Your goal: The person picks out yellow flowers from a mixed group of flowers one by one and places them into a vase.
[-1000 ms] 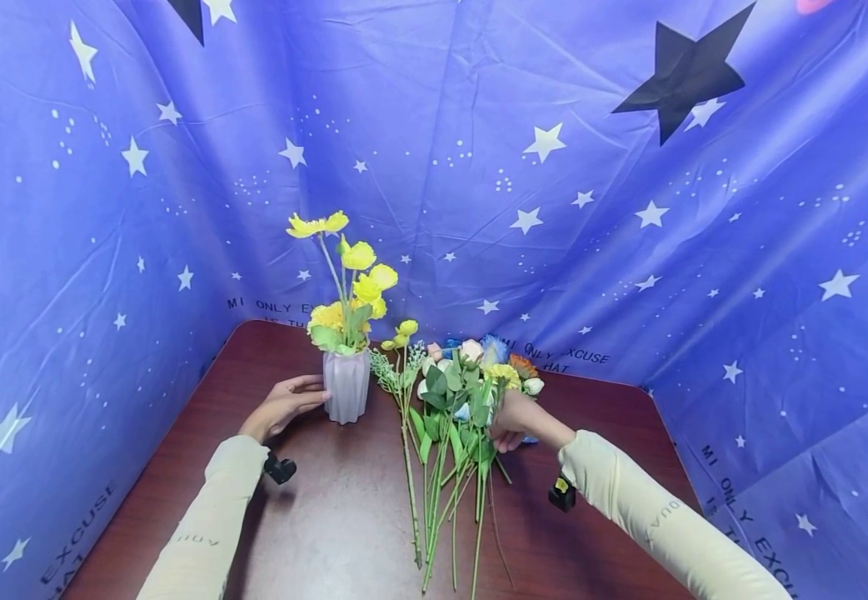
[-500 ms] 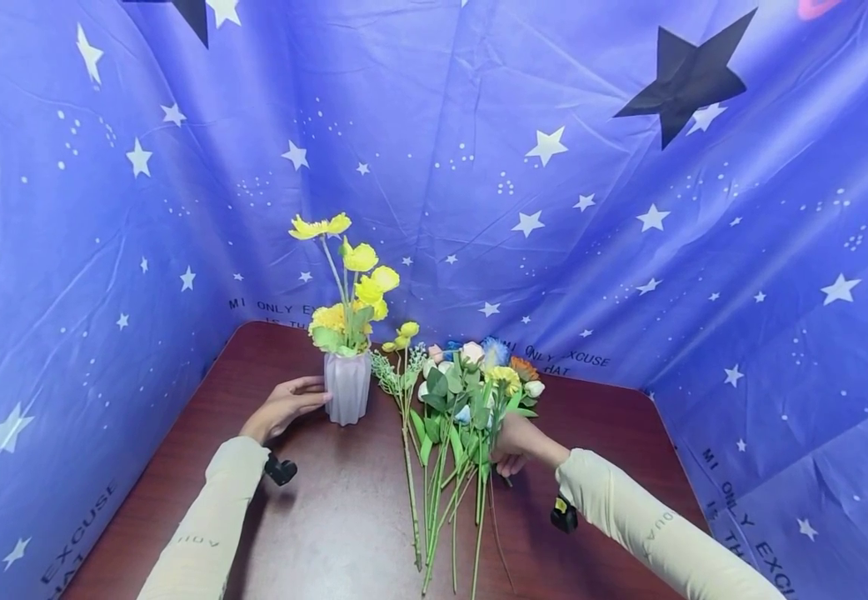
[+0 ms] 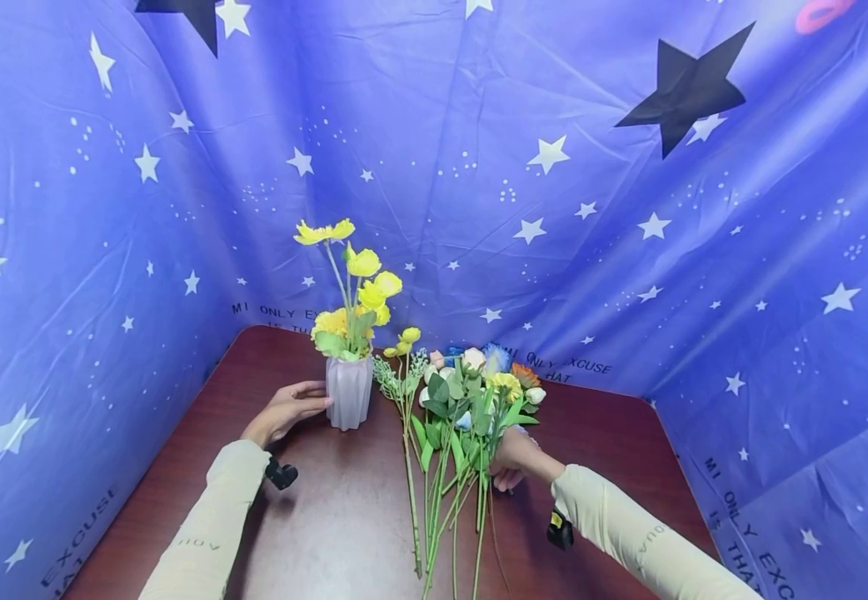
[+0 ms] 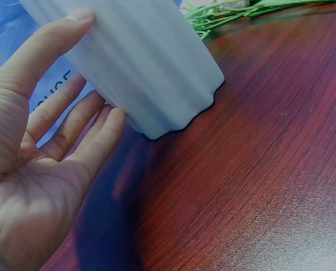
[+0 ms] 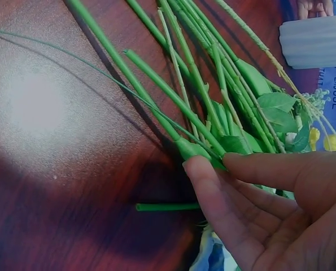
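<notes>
A pale, fluted vase (image 3: 348, 392) stands upright on the table, holding several yellow flowers (image 3: 362, 262). My left hand (image 3: 286, 412) rests against the vase's left side. In the left wrist view its thumb (image 4: 60, 36) lies along the vase wall, while the other fingers stay nearly straight beside it. My right hand (image 3: 516, 458) is at the right edge of a loose heap of artificial flowers (image 3: 471, 392). In the right wrist view, its thumb and index finger pinch a green flower stem (image 5: 168, 93). Leaves and my hand hide which bloom that stem bears.
A yellow-budded sprig (image 3: 410, 433) lies between the vase and the heap. Bare stems (image 3: 452, 533) spread toward the table's near edge. A blue, star-printed cloth (image 3: 434, 167) hangs round the dark red table (image 3: 614, 500).
My right hand has drawn a little toward me along the heap's right edge, and green leaves there have shifted. The left hand stays at the vase. The head view has tilted slightly.
</notes>
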Demonstrator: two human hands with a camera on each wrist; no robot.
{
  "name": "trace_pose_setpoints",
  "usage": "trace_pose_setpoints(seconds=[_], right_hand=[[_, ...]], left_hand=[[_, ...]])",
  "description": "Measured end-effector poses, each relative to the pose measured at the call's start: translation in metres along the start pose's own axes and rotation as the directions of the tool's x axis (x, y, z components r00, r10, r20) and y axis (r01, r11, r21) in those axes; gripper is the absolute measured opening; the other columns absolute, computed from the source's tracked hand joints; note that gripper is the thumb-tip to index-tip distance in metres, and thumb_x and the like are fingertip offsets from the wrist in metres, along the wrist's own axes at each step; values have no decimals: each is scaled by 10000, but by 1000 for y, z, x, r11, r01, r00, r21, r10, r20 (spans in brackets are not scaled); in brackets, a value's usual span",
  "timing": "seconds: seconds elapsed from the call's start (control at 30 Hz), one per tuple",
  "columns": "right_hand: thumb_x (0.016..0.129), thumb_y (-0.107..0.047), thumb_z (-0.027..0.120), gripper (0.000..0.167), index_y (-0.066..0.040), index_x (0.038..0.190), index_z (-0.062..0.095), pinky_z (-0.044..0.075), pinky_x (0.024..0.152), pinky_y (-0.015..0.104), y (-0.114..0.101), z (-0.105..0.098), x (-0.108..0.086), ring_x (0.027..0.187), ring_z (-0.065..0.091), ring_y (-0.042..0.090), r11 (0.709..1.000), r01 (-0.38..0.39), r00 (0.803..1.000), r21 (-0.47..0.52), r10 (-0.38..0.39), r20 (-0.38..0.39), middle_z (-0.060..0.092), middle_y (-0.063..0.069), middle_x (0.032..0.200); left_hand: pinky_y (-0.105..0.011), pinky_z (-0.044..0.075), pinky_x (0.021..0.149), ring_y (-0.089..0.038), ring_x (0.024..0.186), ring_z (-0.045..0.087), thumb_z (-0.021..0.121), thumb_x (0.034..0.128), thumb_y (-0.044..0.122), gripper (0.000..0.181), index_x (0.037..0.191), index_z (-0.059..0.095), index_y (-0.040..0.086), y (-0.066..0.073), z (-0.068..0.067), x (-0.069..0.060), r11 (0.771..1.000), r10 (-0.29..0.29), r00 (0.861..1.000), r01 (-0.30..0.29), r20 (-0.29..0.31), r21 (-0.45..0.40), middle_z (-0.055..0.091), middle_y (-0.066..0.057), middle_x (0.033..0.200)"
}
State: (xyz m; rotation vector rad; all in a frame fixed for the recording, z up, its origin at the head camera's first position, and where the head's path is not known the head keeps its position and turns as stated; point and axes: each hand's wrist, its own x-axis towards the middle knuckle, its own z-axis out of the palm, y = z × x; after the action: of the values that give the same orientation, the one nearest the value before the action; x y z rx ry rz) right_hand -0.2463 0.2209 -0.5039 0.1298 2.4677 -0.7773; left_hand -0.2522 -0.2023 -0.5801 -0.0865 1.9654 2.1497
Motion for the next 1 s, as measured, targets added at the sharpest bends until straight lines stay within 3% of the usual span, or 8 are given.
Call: trace_pose_setpoints(seconds=[0.5,0.8,1.0], right_hand=[[847,17,764,123,129,801,744,637,543,327,2,-1,1,477,671,150,997,-36,999,65,37,-12,718,167,615],[818,82,752,81,156,814,717,621,509,303,7,-3,2,456,640,141,978,-52,998,200,56,-14,683,127,545],[836,93,727,62,154,835,713,622,518,308,7,-3,2,462,643,145,970,-70,996,234,79,-31,685,127,560]], left_hand=[[-328,554,1055,-54,1061,666,708,954,92,661,1480,379,-136,-2,1,0,1000,11,1000,-11,4,-9,433,-338,1507],[-316,563,1041,-64,1070,664,711,952,89,654,1474,387,-136,-2,1,0,1000,9,1000,-9,5,-7,437,-336,1505],[-326,554,1054,-31,1043,662,694,963,84,666,1491,358,-141,0,1,-2,999,30,999,-29,22,-20,420,-348,1511]])
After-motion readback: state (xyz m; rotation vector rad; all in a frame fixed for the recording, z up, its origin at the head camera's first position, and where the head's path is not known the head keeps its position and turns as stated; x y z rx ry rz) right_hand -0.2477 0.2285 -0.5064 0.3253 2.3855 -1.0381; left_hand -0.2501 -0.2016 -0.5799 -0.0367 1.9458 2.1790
